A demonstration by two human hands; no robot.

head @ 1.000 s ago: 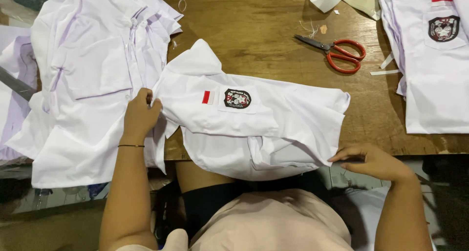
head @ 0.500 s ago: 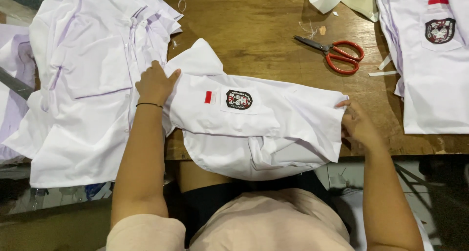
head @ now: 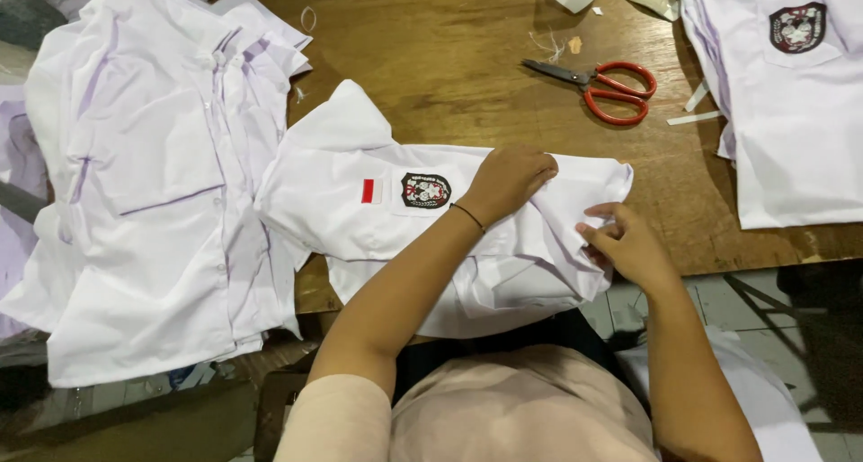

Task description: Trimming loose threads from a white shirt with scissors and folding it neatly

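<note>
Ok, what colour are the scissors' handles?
Red; the scissors lie on the wooden table, clearest in the head view.

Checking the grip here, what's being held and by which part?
The white shirt: the right hand pinches its right-hand edge, and the left hand presses on its middle.

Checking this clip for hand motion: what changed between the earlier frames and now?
The left hand crossed from the white shirt's left edge to its right end. The right hand stayed at that end, now pinching the fabric. The scissors and shirt pile are unmoved.
</note>
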